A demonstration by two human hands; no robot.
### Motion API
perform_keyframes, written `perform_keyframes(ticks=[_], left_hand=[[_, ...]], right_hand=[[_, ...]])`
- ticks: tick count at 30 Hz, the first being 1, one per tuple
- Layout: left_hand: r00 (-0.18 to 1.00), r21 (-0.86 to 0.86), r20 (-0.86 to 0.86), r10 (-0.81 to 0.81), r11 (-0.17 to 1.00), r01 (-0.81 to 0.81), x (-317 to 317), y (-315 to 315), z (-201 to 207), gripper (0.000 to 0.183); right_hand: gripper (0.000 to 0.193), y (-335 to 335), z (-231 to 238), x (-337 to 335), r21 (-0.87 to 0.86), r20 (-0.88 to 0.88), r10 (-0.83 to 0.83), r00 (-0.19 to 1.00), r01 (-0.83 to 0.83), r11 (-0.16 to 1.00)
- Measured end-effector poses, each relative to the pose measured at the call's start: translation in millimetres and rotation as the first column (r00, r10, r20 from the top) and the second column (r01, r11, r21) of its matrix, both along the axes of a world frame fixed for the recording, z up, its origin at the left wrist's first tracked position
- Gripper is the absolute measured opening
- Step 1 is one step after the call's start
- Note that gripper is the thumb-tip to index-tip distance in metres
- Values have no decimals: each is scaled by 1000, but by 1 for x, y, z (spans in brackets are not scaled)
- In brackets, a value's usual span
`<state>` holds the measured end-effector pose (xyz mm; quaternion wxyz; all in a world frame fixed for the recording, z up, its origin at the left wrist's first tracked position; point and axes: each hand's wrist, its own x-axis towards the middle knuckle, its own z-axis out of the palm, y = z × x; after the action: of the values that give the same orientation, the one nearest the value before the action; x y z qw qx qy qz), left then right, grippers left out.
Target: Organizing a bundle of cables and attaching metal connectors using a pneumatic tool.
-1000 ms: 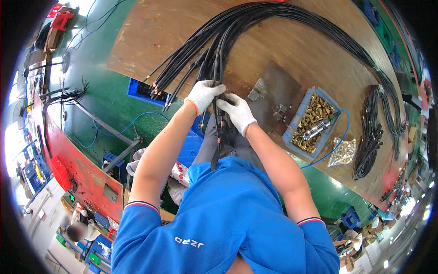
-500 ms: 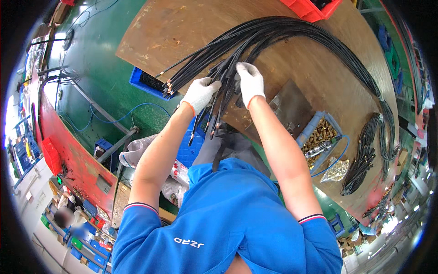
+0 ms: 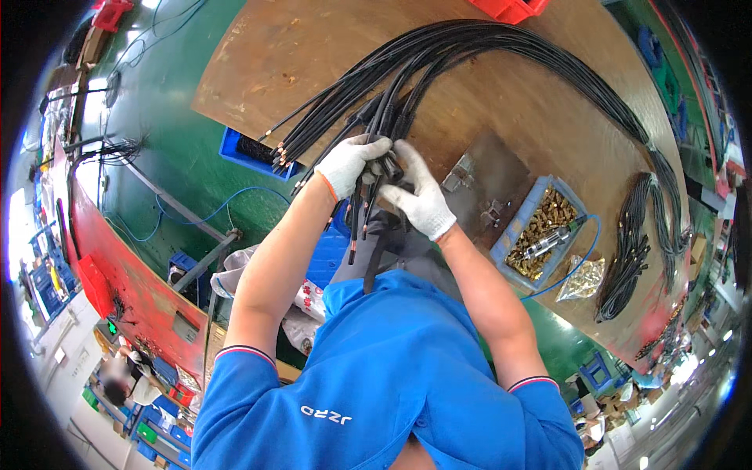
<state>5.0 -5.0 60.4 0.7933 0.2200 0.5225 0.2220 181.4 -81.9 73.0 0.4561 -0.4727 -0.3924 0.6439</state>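
Observation:
A thick bundle of black cables (image 3: 501, 35) arcs across the brown tabletop, its near ends hanging over the edge, several with bare copper-coloured tips. My left hand (image 3: 352, 166), in a white glove, is closed around some of these cables close to their ends. Just to its right is my gloved right hand (image 3: 423, 200), thumb and index finger spread in a curve beside the cables. Small black parts (image 3: 387, 167) sit between the two hands; their exact kind is hard to make out. Thicker black sleeves (image 3: 399, 121) show on the cables just beyond my hands.
A blue bin of brass fittings (image 3: 540, 227) holds a metal hand tool (image 3: 548, 241) with a blue hose. Beside it lie a clear bag (image 3: 581, 280) and another tied cable bundle (image 3: 624, 258). Blue crate (image 3: 235, 146) at left; red bin (image 3: 509, 8) at far edge.
My right hand has come down and nearer to me, its fingers spreading beside the left hand. My left hand stays on the cables, slightly lower. The view has shifted a little.

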Motion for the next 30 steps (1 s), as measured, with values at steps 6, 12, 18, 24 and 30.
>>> perform_keyframes(ticks=[6,12,18,24,30], left_hand=[[996,29,-68,-59,998,61,8,-5,-8,21],[987,47,-152,-54,997,62,8,-19,2,29],[996,-40,-84,-5,999,2,-18,-53,11,29],[972,82,-203,-120,987,139,-2,-57,40,25],[990,169,-114,83,984,-63,22,-69,27,27]], right_hand=[[57,13,-8,22,-385,-13,47,999,-49,922],[54,8,-25,20,-334,-99,163,982,-187,924],[49,-34,-13,41,-384,111,308,945,-245,891],[54,-79,7,70,-312,228,441,868,-363,878],[48,-103,34,80,-339,190,511,838,-433,835]])
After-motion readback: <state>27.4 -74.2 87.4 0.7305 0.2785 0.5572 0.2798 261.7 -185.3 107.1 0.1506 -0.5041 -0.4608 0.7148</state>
